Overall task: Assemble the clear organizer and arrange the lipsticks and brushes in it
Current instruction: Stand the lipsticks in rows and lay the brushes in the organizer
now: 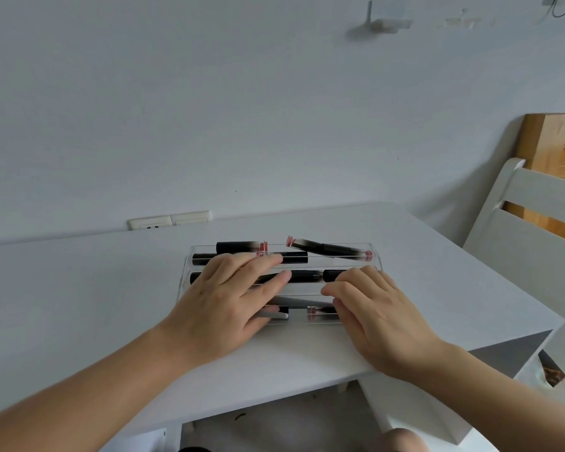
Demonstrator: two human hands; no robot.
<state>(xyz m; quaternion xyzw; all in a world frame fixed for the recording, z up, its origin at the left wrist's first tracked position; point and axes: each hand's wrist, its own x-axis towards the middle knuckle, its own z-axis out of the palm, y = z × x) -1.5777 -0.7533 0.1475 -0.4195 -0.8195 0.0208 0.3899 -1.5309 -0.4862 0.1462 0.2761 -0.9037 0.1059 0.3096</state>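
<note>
Clear tiered organizer point(374, 256) on white table point(79, 288), lipsticks point(238, 246) lying in its rows. Left hand point(222, 308) and right hand point(379, 318) spread flat over front tiers, fingers extended, gripping nothing.

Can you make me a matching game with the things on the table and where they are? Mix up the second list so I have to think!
Things:
1. left hand
2. right hand
3. tilted lipstick
4. wall socket

Places:
A. on the wall behind the white table
B. far right corner of the clear organizer
C. resting on the organizer's left part
D. resting on the organizer's right part

Pairs: 1-C, 2-D, 3-B, 4-A
</note>
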